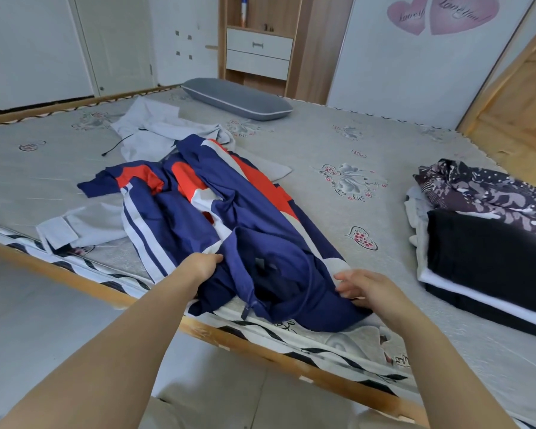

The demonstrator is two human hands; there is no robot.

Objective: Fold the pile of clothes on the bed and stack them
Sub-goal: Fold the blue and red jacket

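Note:
A navy, red and white jacket (217, 205) lies crumpled across the near side of the bed (338, 144), its hood end toward me. My left hand (203, 265) grips the navy fabric at the hood's left edge. My right hand (364, 287) rests on the hood's right side with fingers spread and slightly bent. A light grey garment (155, 128) lies spread under and behind the jacket. At the right stands a stack of folded clothes (489, 252), dark on top of white.
A grey pillow (237, 99) lies at the far side of the mattress. A patterned dark garment (477, 190) sits on the stack. The wooden bed frame (84, 281) runs along the near edge. A wooden cabinet with drawers (259, 54) stands against the back wall.

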